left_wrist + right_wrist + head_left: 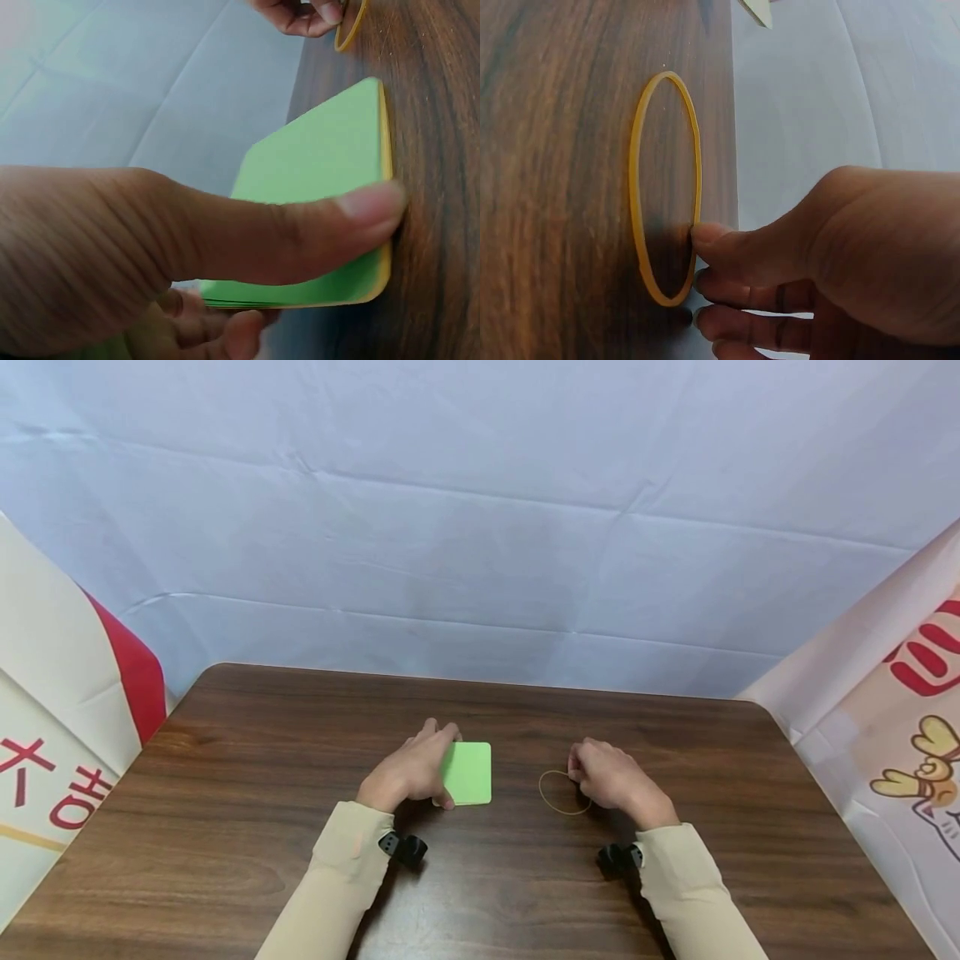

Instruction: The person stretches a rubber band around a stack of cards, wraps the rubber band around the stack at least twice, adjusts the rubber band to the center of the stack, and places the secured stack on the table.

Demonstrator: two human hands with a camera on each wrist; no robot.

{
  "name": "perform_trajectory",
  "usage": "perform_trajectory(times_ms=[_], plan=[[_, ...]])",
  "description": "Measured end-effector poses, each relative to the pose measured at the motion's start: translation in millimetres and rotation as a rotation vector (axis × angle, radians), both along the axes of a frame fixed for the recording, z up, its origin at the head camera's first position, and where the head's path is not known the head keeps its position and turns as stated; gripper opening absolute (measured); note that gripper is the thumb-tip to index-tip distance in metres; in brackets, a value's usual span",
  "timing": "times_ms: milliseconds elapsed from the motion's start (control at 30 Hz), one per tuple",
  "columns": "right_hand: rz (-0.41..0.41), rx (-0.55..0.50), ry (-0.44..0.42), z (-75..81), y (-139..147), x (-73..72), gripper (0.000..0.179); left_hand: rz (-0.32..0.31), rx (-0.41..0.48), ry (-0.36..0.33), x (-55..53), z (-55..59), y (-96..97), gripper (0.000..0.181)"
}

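Note:
My left hand [415, 768] grips a stack of square green paper cards [469, 773] by its left side. In the left wrist view the thumb crosses the top card, with the fingers partly hidden beneath the stack. A yellow layer [386, 135] shows along the stack's edge, and its corners are rounded. To the right, my right hand [611, 777] pinches one side of a thin yellow rubber band [635, 187] between thumb and fingertips. The band forms an open loop close over the table, lying to the left of that hand in the head view.
Both hands work over a dark wood-grain table [262, 760] with rounded far corners. Behind it hangs a pale, creased cloth [480, 527]. Printed banners stand at the left [60, 735] and right [907, 735] sides. Each wrist wears a small black camera.

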State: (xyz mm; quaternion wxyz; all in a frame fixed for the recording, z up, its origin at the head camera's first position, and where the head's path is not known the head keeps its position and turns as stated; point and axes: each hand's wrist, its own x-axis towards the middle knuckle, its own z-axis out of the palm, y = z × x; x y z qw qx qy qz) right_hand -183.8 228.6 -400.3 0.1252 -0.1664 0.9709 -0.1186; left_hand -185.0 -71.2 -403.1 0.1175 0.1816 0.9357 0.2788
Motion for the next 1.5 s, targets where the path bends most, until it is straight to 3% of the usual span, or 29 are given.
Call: perform_trajectory(times_ms=[200,400,667,867,1200,1500], plan=[[0.038,0.029,0.006,0.9,-1,1.3,0.014,-0.012,0.026,0.127,-3.4,-0.4,0.1,0.070],[0.023,-0.032,0.001,2.0,1,1.0,0.015,0.008,0.069,0.261,-4.1,-0.5,2.4,0.045],[0.017,-0.065,0.011,4.1,1,1.6,0.015,0.036,0.049,0.398,-2.1,2.4,3.0,0.036],[0.020,-0.069,0.009,4.4,2,1.2,0.014,0.018,0.010,0.398,-0.3,8.4,1.8,0.029],[0.051,-0.162,0.047,6.0,4,0.8,0.013,0.064,-0.037,0.311,1.6,17.2,-8.3,0.023],[0.050,-0.261,-0.006,8.1,2,1.0,0.009,0.057,-0.050,0.262,1.9,20.1,-13.4,0.023]])
